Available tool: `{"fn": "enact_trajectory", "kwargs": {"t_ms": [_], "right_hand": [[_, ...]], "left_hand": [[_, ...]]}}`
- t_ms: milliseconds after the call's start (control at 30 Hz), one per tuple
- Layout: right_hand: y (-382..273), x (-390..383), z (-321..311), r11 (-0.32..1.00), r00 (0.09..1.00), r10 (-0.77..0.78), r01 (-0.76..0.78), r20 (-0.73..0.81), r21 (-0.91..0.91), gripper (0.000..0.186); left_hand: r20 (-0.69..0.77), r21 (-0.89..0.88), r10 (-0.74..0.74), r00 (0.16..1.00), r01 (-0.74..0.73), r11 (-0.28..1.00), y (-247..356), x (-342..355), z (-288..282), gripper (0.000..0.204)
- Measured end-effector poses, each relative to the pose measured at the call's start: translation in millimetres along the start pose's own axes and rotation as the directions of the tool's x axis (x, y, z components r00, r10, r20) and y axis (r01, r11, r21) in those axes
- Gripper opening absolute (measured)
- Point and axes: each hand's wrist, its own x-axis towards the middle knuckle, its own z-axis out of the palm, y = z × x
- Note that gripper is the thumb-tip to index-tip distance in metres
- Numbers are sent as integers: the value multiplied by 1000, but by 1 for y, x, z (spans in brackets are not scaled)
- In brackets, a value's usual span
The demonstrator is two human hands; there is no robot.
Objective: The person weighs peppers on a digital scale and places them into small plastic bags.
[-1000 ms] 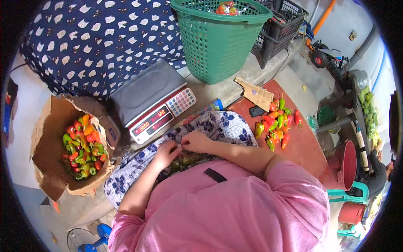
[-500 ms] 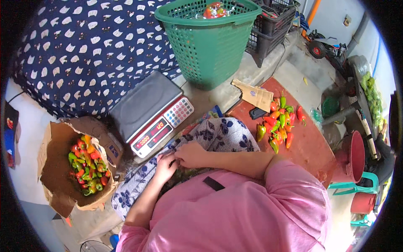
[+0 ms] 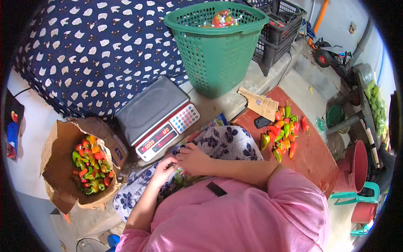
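Note:
Over the patterned white-and-blue cloth (image 3: 240,147) on my lap, my left hand (image 3: 164,169) and my right hand (image 3: 194,160) meet, fingertips close together. The fingers of both are curled in; whatever they may hold is too small or hidden to name. Just beyond them stands a digital weighing scale (image 3: 154,110) with a bare dark platform and lit red digits. To the left, a torn-open cardboard box (image 3: 58,168) holds red, green and orange peppers (image 3: 91,166). More peppers (image 3: 283,133) lie loose on the red-brown tabletop (image 3: 308,161) at my right.
A green perforated basket (image 3: 214,54) with bagged peppers (image 3: 224,19) stands behind the scale, beside black crates (image 3: 275,40). A cardboard piece (image 3: 261,105) and a dark phone-like object (image 3: 262,122) lie near the loose peppers. A red bucket (image 3: 357,166) and teal stool (image 3: 365,191) are far right.
The view has shifted slightly, so surroundings sit a little lower and further right. My hands stay together in my lap; my right hand's fingers have changed position slightly.

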Motion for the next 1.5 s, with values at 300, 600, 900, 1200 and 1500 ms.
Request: {"fn": "enact_trajectory", "kwargs": {"t_ms": [300, 600, 900, 1200, 1500], "right_hand": [[-4, -4, 9, 994, 990, -106, 105, -95, -16, 15], [-6, 2, -1, 996, 995, -75, 72, -68, -56, 20], [10, -4, -18, 984, 989, 69, -45, -132, 174, 11], [35, 52, -78, 925, 993, -38, 76, -108, 373, 14], [194, 71, -101, 154, 616, 761, 133, -203, 979, 13]], "left_hand": [[184, 96, -114, 976, 98, 991, 13, 0, -7, 29], [110, 211, -29, 994, 5, 977, 20, -12, 14, 32], [27, 498, 288, 957, -262, 826, 5, -1, 27, 24], [-5, 584, 390, 921, -314, 748, 17, 9, 11, 93], [-42, 604, 138, 989, -85, 792, -2, 8, 11, 65]]}}
